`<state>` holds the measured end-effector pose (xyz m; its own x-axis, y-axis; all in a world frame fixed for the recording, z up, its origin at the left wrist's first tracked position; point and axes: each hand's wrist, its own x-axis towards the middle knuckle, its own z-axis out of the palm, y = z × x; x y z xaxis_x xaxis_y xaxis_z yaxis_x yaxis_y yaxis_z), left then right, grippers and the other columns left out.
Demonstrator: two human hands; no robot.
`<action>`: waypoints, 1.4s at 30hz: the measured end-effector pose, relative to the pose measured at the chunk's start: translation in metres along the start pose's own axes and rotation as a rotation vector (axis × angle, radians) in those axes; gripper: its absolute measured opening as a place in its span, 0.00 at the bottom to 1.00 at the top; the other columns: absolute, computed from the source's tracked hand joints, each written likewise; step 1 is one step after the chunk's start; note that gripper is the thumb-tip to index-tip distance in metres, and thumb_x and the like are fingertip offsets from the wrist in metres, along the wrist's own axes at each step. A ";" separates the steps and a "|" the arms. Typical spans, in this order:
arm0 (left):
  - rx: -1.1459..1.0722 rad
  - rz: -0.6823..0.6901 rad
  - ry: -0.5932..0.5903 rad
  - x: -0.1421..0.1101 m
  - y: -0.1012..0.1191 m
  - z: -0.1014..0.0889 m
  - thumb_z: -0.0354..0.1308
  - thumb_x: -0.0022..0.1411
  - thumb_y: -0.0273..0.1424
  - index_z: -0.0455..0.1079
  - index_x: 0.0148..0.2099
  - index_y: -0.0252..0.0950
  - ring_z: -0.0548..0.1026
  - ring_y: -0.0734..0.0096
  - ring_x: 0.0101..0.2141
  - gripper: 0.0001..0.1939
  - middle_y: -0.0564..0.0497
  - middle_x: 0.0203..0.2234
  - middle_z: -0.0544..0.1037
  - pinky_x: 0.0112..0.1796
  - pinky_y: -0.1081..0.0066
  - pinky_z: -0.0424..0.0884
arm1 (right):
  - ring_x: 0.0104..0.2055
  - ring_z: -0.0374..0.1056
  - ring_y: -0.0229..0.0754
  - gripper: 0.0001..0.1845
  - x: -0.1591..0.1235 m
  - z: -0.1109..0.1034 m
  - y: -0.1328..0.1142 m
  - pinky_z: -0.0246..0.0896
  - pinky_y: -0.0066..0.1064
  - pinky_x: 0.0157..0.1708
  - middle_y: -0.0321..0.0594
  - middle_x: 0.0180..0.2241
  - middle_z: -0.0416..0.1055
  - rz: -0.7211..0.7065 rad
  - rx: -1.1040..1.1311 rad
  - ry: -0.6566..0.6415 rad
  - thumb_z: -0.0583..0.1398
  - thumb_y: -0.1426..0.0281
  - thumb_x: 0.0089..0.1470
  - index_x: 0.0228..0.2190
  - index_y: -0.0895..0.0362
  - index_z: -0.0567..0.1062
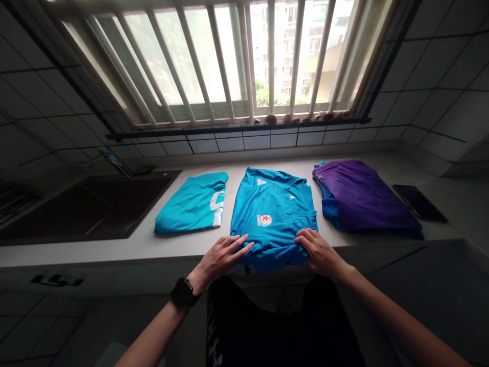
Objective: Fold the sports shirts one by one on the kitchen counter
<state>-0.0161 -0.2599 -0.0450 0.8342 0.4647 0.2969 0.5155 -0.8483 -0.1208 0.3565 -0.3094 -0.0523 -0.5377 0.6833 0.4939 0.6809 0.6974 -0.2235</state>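
A blue T-shirt (280,204) with white logos and a round badge lies partly folded on the counter, its near edge hanging a little over the front. On its near left corner rests my left hand (225,253), fingers stretched out and apart; a black watch is on that wrist. My right hand (315,250) has its fingers curled over the near right corner, gripping the cloth, with the thumb hidden. To the left lies a folded turquoise shirt (187,204) with white print. A folded purple garment (367,196) over blue cloth is on the right.
A dark sink (87,204) with a metal faucet (116,162) is set into the pale counter (183,250) at left. A dark phone (420,203) lies at the right. Behind stands a barred window (233,61), with small objects along its sill. The counter's front edge is close to my body.
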 end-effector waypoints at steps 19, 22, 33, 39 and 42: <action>-0.711 -0.758 0.379 0.060 0.017 -0.083 0.64 0.55 0.39 0.71 0.46 0.40 0.81 0.60 0.41 0.17 0.50 0.37 0.82 0.40 0.67 0.77 | 0.28 0.64 0.40 0.10 0.042 -0.065 -0.003 0.60 0.30 0.30 0.35 0.24 0.67 0.300 0.440 0.129 0.55 0.67 0.59 0.26 0.53 0.68; -0.768 -0.882 0.419 0.111 -0.018 -0.077 0.65 0.55 0.42 0.68 0.46 0.38 0.81 0.56 0.45 0.20 0.47 0.39 0.81 0.44 0.64 0.77 | 0.33 0.69 0.44 0.12 0.092 -0.063 0.043 0.63 0.30 0.34 0.37 0.25 0.71 0.552 0.327 0.141 0.55 0.64 0.57 0.24 0.55 0.71; -0.687 -1.071 0.306 0.137 -0.081 0.002 0.68 0.56 0.31 0.67 0.52 0.35 0.77 0.52 0.57 0.23 0.35 0.55 0.78 0.58 0.59 0.71 | 0.47 0.77 0.55 0.18 0.121 -0.007 0.105 0.67 0.35 0.41 0.46 0.44 0.82 0.836 -0.089 -0.064 0.63 0.56 0.59 0.47 0.53 0.80; -0.479 -1.113 0.260 0.140 -0.109 0.002 0.62 0.62 0.32 0.67 0.56 0.35 0.80 0.50 0.52 0.21 0.39 0.48 0.81 0.54 0.57 0.74 | 0.43 0.77 0.55 0.13 0.121 -0.008 0.107 0.67 0.36 0.40 0.49 0.37 0.81 0.971 -0.150 0.064 0.57 0.62 0.61 0.35 0.54 0.80; -0.320 -1.047 0.237 0.143 -0.115 0.003 0.61 0.61 0.29 0.66 0.59 0.33 0.78 0.48 0.55 0.24 0.36 0.50 0.79 0.56 0.55 0.72 | 0.42 0.75 0.54 0.11 0.118 -0.006 0.112 0.68 0.38 0.43 0.50 0.37 0.79 0.873 -0.163 0.181 0.57 0.66 0.58 0.38 0.55 0.78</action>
<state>0.0448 -0.0944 0.0082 -0.0570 0.9565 0.2863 0.8391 -0.1095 0.5329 0.3731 -0.1520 -0.0139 0.2797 0.9007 0.3325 0.8791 -0.1011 -0.4658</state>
